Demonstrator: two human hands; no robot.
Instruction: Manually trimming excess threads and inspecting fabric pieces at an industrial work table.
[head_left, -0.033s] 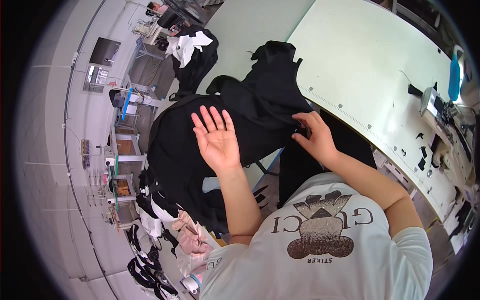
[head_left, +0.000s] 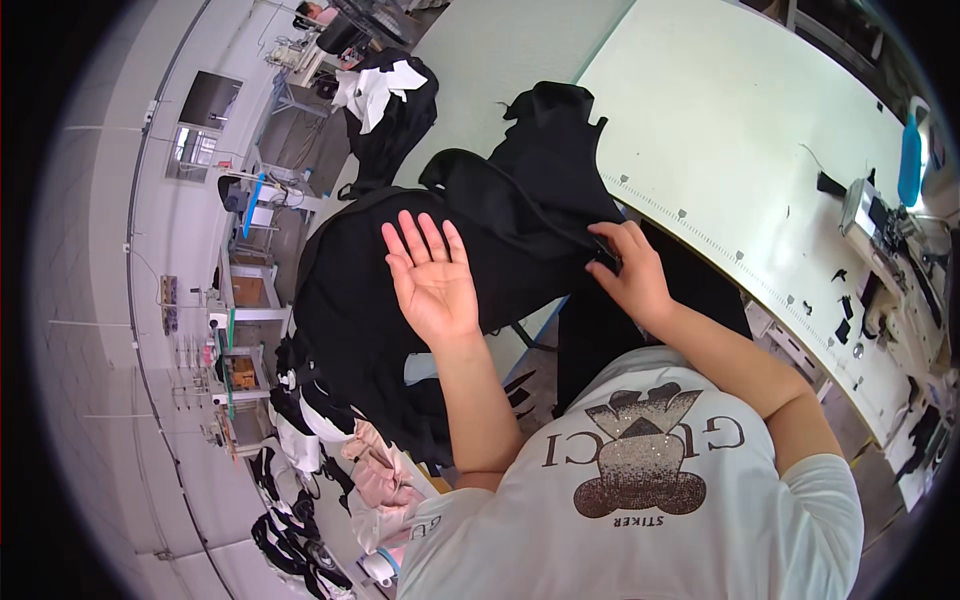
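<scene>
A large spread of black fabric [head_left: 370, 290] lies in folds in front of me, reaching from the left side up toward the middle of the table. Over it my left hand [head_left: 438, 290] is held palm up, fingers stretched and slightly apart, with nothing in it. At the cloth's right edge is my right hand [head_left: 635, 275], its fingers and thumb curled around a small dark thing that I cannot make out. Those fingertips are at the fabric's edge; whether they pinch it is hidden.
A pale table [head_left: 740, 120] with a ruler strip along its edge extends to the right. A sewing machine [head_left: 880, 225] stands there among black scraps. More black cloth with a white piece [head_left: 380, 95] is at the far left; pink fabric [head_left: 380, 475] lies nearer. A fan [head_left: 370, 20] stands beyond.
The fold of black cloth near the middle has shifted slightly. Both hands stay almost in the same place.
</scene>
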